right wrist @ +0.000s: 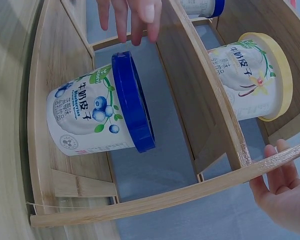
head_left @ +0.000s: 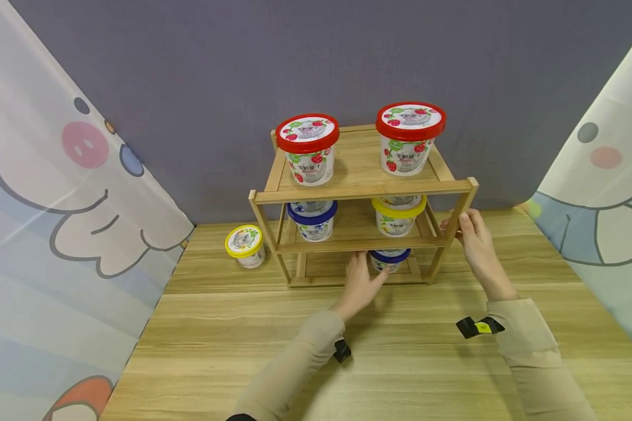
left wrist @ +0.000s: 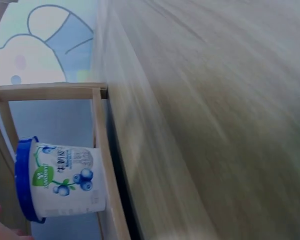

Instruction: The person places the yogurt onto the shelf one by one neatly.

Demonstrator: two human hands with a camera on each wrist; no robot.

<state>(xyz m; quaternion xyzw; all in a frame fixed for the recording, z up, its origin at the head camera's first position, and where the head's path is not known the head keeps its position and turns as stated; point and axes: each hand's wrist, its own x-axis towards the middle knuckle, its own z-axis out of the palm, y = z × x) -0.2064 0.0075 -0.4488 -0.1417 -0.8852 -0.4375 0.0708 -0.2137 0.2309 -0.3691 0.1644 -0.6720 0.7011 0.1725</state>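
Observation:
On the bottom level of a wooden shelf rack (head_left: 368, 190) stands a tub with a blue lid (head_left: 390, 261). Blueberries are printed on this blueberry tub (left wrist: 67, 180), which sits upright. Just left of it is my left hand (head_left: 359, 286); its fingers (right wrist: 121, 20) hang fairly straight beside the lid, apart from the tub and holding nothing. My right hand (head_left: 476, 245) grips the rack's right front post (right wrist: 215, 186), fingers curled round it at about middle-shelf height. Near that hand, on the middle shelf, is a yellow-lidded tub (right wrist: 252, 77).
Two red-lidded tubs, left (head_left: 308, 149) and right (head_left: 408, 137), stand on the top shelf. Another blue-lidded tub (head_left: 313, 222) is at the middle shelf's left. A yellow-lidded tub (head_left: 246, 245) stands on the table (head_left: 216, 327), left of the rack. Printed curtains (head_left: 37, 175) flank both sides.

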